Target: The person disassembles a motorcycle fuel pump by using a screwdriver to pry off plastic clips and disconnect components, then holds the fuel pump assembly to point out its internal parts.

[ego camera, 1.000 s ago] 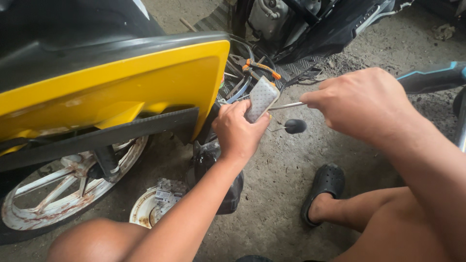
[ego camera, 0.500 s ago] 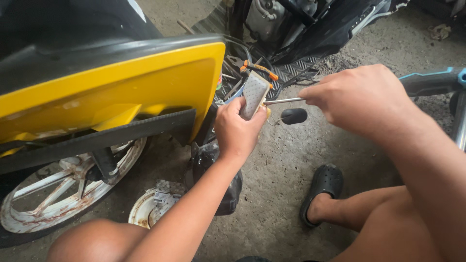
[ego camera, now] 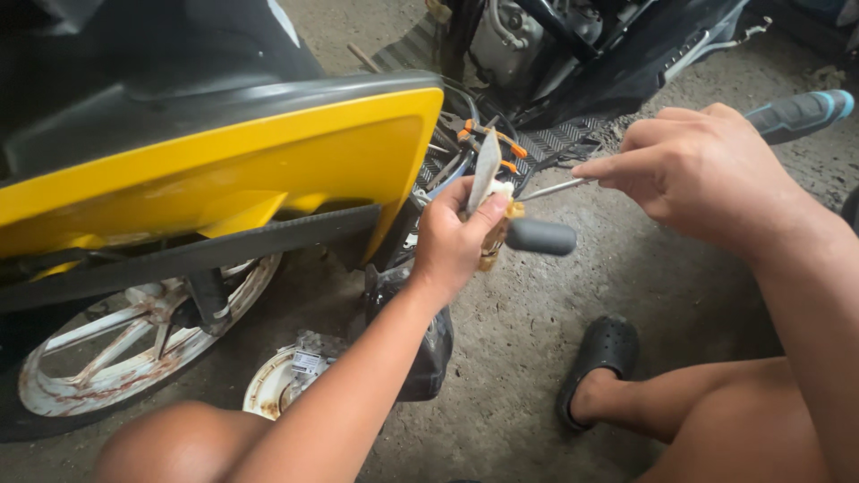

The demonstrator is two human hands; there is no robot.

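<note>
- Biggest thing in my view: the motorbike's yellow side panel (ego camera: 215,170), filling the upper left, with a black trim strip below it and the pale spoked wheel (ego camera: 134,349) underneath.
- Behind it, the opened-up black body of the bike (ego camera: 573,54), wires and orange clips showing in the gap.
- Concrete floor (ego camera: 537,358) below everything; a round rusty-rimmed disc (ego camera: 286,385) lies on it near the wheel, and my black clog (ego camera: 599,362) is planted to the right.
- My right hand (ego camera: 707,170) is clenched on a screwdriver (ego camera: 796,112): blue-grey handle sticking out past the wrist, thin metal shaft (ego camera: 550,190) running left toward the other hand.
- My left hand (ego camera: 452,241) is grasping a small part (ego camera: 490,192), a thin pale-grey plate with a yellowish body below, held just off the panel's corner; a dark stubby cylinder (ego camera: 540,236) juts out to its right.
- Risk, as I judge it: the shaft tip sits right at my left fingertips; a slip under pressure could jab them or snap the thin plate.
- Tight side is left: panel edge and wires touch close on the part. Open room is right and down toward the floor, so a dropped piece could roll under the bike.
</note>
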